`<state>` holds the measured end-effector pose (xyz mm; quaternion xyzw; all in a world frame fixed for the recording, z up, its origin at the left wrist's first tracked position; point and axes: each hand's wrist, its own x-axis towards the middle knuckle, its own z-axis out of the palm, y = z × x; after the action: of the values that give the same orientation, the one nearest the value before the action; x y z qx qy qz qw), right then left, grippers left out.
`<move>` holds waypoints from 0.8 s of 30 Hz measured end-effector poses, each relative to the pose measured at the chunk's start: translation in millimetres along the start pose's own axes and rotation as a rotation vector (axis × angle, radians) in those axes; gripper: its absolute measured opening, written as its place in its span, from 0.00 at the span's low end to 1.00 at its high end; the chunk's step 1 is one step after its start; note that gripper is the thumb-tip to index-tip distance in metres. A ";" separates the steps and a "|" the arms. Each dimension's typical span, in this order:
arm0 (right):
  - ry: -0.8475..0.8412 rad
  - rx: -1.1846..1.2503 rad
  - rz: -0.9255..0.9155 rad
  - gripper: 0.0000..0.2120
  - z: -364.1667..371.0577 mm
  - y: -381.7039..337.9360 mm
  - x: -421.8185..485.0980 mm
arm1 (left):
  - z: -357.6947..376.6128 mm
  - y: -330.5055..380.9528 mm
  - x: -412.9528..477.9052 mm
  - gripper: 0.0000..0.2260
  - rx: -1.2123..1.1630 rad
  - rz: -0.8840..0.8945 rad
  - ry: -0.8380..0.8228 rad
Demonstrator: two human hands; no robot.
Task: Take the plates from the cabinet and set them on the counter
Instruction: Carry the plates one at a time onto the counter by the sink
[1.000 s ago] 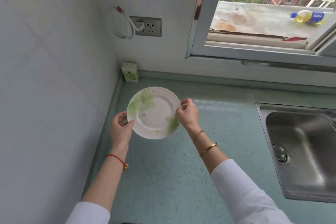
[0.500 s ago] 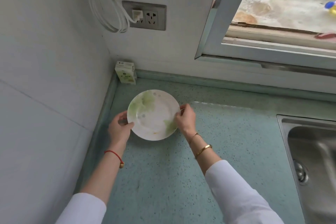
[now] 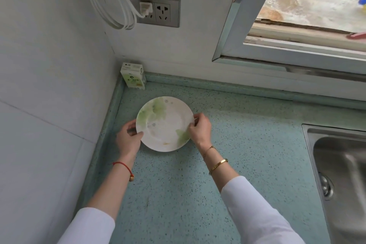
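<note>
One plate [image 3: 164, 125], two hands' grip

A single wide-angle camera, worn on the person's head, is looking forward and steeply down into the left back corner of the speckled teal stone bench [image 3: 247, 144]. It is sitting close above the forearms, which are entering from the bottom edge. The white tiled wall [image 3: 49, 85] is filling the left side, the grey-framed window [image 3: 233, 25] is bending across the upper right, and the stainless steel sink [image 3: 340, 164] is being cut off at the right edge.
</note>
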<state>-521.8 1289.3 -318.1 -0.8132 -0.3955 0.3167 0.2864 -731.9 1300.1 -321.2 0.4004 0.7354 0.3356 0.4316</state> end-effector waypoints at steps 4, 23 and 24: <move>-0.031 -0.004 0.006 0.14 -7.0 -1.1 -3.1 | -3.4 0.3 -3.9 0.21 0.004 0.005 -0.031; -0.117 0.592 -0.121 0.10 -125.2 -18.8 -170.8 | -72.5 37.9 -190.7 0.17 -0.287 0.321 -0.005; -0.139 0.597 -0.138 0.10 -132.0 -18.3 -179.4 | -75.9 38.3 -204.6 0.17 -0.302 0.330 0.005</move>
<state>-519.6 1122.5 -169.4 -0.6409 -0.3578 0.4537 0.5054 -726.2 1126.5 -183.7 0.4455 0.6023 0.5089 0.4240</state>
